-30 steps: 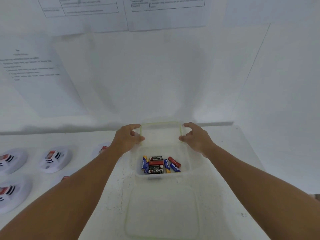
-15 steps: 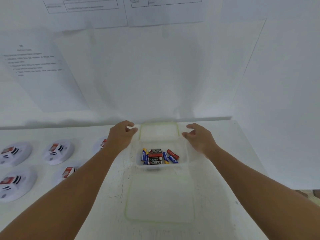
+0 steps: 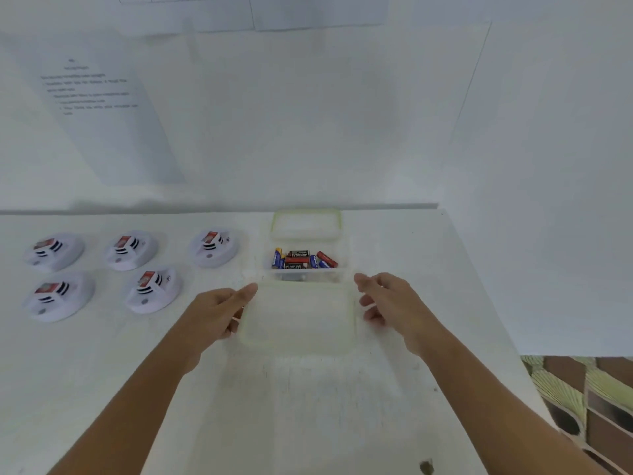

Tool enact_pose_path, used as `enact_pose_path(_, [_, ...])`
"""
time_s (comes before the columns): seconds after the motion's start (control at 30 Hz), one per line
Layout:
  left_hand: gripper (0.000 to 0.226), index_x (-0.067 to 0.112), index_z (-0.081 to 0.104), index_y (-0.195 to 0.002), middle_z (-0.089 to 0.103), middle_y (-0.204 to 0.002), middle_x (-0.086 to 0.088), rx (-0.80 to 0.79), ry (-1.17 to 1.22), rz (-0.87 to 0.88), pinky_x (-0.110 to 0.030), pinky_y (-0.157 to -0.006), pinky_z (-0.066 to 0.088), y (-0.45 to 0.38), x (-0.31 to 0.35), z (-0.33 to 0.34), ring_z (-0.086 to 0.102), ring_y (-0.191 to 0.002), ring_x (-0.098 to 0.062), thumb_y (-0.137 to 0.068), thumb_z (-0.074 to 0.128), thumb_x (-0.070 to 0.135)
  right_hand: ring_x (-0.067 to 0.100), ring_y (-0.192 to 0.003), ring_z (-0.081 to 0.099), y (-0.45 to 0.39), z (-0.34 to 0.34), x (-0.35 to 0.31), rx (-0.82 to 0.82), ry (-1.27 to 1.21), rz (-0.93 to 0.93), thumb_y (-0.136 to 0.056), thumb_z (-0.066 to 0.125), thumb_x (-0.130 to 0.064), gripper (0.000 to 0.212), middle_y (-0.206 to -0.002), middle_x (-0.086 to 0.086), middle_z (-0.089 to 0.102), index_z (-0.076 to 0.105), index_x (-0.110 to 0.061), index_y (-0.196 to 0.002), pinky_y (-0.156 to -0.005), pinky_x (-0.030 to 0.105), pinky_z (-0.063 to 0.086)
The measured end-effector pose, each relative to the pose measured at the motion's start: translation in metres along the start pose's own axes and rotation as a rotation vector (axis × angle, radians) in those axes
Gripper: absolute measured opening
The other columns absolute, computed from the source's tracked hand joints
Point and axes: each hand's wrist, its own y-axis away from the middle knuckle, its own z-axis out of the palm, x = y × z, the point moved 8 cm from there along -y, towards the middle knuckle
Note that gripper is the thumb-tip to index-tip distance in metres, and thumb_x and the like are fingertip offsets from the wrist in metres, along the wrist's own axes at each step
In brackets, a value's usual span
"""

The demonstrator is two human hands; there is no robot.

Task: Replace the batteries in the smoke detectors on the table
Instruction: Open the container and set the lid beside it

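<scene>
Looking down at the white table [image 3: 102, 371], I have both hands either side of a clear lid [image 3: 298, 317] with a greenish rim that lies flat near me. My left hand [image 3: 219, 311] is at the lid's left edge with its fingers extended toward the far corner; they seem to touch the rim, though I cannot tell whether they actually grip it. My right hand [image 3: 390, 299] is just beside the lid's right edge, fingers loosely curled and spread, holding nothing that I can make out.

Just beyond the lid stands an open clear container [image 3: 270, 269] holding a jumble of batteries [image 3: 303, 259], some blue, some red, some black with an Eveready label. Behind that container, against the wall, sits a second clear lid or box with a greenish rim [image 3: 306, 223]; I cannot tell which.

Five white round smoke detectors [image 3: 133, 250] lie on the left part of the table in two rows, three in the far row and two in the near row, each apart from its neighbours and each showing a red patch on top. Printed sheets of paper [image 3: 102, 108] hang on the wall above them. Patterned floor [image 3: 589, 389] shows past the table's right edge.
</scene>
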Motion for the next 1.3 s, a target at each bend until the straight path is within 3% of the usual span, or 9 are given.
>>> enact_pose_path(0.17, [0.096,-0.007,0.065,-0.105,0.067,-0.094,-0.015,-0.094,0.159,-0.039,-0.042,-0.083,0.049,0.005,-0.009,0.008,0.057,-0.087,-0.028,-0.052,0.09,0.068,0.015,-0.059,0.061,0.02,0.025,0.011,-0.141,-0.097,0.055,-0.086,0.078,-0.051,0.042,-0.079,0.004,0.072,0.061,-0.012,-0.087,-0.065,0.026,0.053])
enact_pose_path(0.33, [0.063,0.007,0.066,-0.103,0.051,-0.085,-0.009,-0.195,0.214,-0.071,-0.025,-0.056,0.04,0.003,-0.006,0.016,0.044,-0.069,-0.016,-0.064,0.083,0.053,0.022,-0.08,0.069,0.02,0.032,0.021,-0.116,-0.235,0.109,-0.084,0.081,-0.047,0.054,-0.102,0.014,0.078,0.07,0.001,-0.106,-0.087,0.039,0.059])
enact_pose_path(0.43, [0.047,0.011,0.063,-0.093,0.049,-0.072,-0.002,-0.227,0.251,-0.108,-0.021,-0.048,0.039,0.002,-0.009,0.02,0.04,-0.058,-0.011,-0.07,0.081,0.047,0.023,-0.088,0.069,0.021,0.033,0.023,-0.089,-0.259,0.113,-0.086,0.079,-0.046,0.06,-0.114,0.017,0.075,0.067,0.003,-0.119,-0.084,0.037,0.057])
enact_pose_path(0.6, [0.047,0.019,0.044,-0.075,0.032,-0.063,0.002,-0.221,0.294,-0.075,-0.022,-0.044,0.03,-0.003,-0.005,0.018,0.028,-0.052,-0.011,-0.074,0.086,0.038,0.022,-0.084,0.062,0.024,0.038,0.025,-0.077,-0.313,0.15,-0.085,0.081,-0.044,0.05,-0.097,0.01,0.074,0.073,-0.003,-0.112,-0.078,0.033,0.049])
enact_pose_path(0.77, [0.051,0.021,0.038,-0.07,0.034,-0.063,0.003,-0.233,0.248,-0.042,-0.025,-0.051,0.027,0.001,0.001,0.014,0.03,-0.053,-0.012,-0.08,0.085,0.039,0.027,-0.083,0.057,0.022,0.028,0.016,-0.002,-0.212,0.079,-0.06,0.092,-0.058,0.073,-0.091,0.016,0.063,0.066,0.0,-0.095,-0.078,0.039,0.052])
enact_pose_path(0.93, [0.06,0.016,0.048,-0.103,0.05,-0.077,-0.001,0.184,-0.093,0.189,-0.03,-0.058,0.041,0.022,0.015,-0.015,0.048,-0.064,-0.015,-0.075,0.082,0.058,0.025,-0.089,0.068,0.024,0.018,0.0,0.04,-0.022,-0.01,-0.074,0.087,-0.051,0.049,-0.1,0.002,0.072,0.065,-0.021,-0.105,-0.082,0.042,0.058])
enact_pose_path(1.0, [0.048,0.018,0.047,-0.091,0.045,-0.068,0.003,0.316,-0.208,0.43,-0.028,-0.056,0.038,0.055,0.03,-0.016,0.042,-0.059,-0.012,-0.083,0.075,0.056,0.022,-0.102,0.068,0.024,0.019,-0.017,0.011,0.056,-0.107,-0.084,0.082,-0.042,0.035,-0.109,0.001,0.069,0.065,-0.032,-0.114,-0.089,0.038,0.056])
enact_pose_path(1.13, [0.05,0.018,0.052,-0.063,0.048,-0.052,0.008,0.163,-0.355,0.497,-0.021,-0.052,0.036,0.091,0.023,0.019,0.044,-0.05,-0.008,-0.09,0.065,0.058,0.005,-0.106,0.062,0.03,0.033,-0.037,-0.094,0.172,-0.213,-0.095,0.069,-0.045,0.018,-0.111,-0.014,0.068,0.073,-0.031,-0.106,-0.085,0.022,0.045])
enact_pose_path(1.3, [0.045,0.026,0.068,-0.067,0.069,-0.063,0.01,0.23,-0.453,0.36,-0.024,-0.059,0.046,0.09,0.013,0.016,0.062,-0.06,-0.004,-0.091,0.06,0.064,0.012,-0.069,0.055,0.034,0.031,-0.031,-0.073,0.357,-0.168,-0.093,0.063,-0.061,0.048,-0.074,-0.005,0.062,0.059,-0.016,-0.075,-0.071,0.029,0.042])
